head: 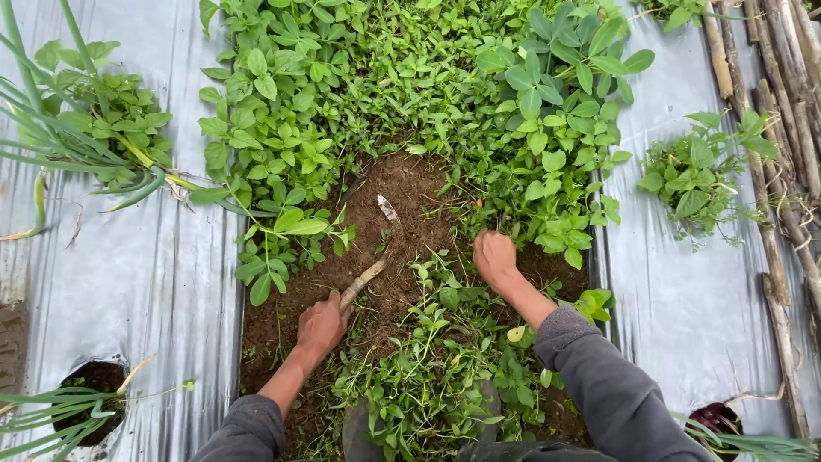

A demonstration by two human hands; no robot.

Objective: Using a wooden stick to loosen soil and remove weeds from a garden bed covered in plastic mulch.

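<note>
My left hand (322,325) grips the wooden handle of a small digging knife (374,250). Its soil-caked blade points away from me, its tip lying on bare brown soil (402,192). My right hand (493,258) is closed, knuckles up, pressed into the weeds at the edge of the dense green plants (547,145). A heap of pulled weeds (428,368) lies between my forearms. Both arms wear grey sleeves.
Silver plastic mulch (137,274) covers the beds on both sides. Planting holes hold long-leaved plants at the left (85,402) and a leafy clump at the right (697,175). Dry stalks (782,171) lie along the right edge. Thick weeds (385,60) fill the furrow ahead.
</note>
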